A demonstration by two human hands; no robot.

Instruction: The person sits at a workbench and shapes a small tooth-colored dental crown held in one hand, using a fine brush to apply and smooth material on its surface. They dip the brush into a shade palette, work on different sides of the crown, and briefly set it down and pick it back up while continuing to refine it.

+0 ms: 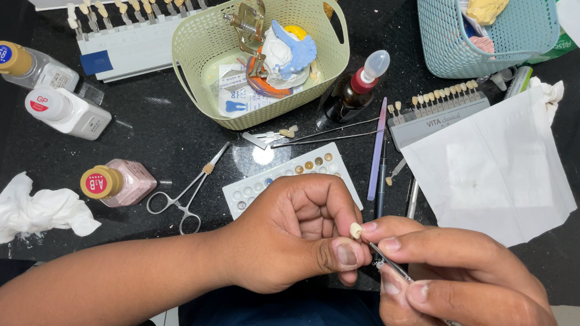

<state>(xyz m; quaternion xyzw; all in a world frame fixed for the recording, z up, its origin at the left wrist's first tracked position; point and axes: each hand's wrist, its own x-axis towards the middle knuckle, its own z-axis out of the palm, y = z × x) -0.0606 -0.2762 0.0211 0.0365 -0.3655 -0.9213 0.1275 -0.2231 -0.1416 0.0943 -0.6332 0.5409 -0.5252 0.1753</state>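
Two hands meet at the near edge of the black table (pixel 170 142): the left hand (pixel 292 233) pinches a small cream tooth crown (pixel 355 230) between thumb and fingertips, while the right hand (pixel 457 287) closes in a pen grip on a thin brush (pixel 391 264) whose tip touches the crown, so the step in hand looks like fine surface work on it. Continuing seems to call for tiny, steady strokes, since open room is scant: the white well palette (pixel 248 194) lies just beyond the knuckles, scissors-like forceps (pixel 184 193) to its left and a white paper sheet (pixel 497 169) toward the right edge.
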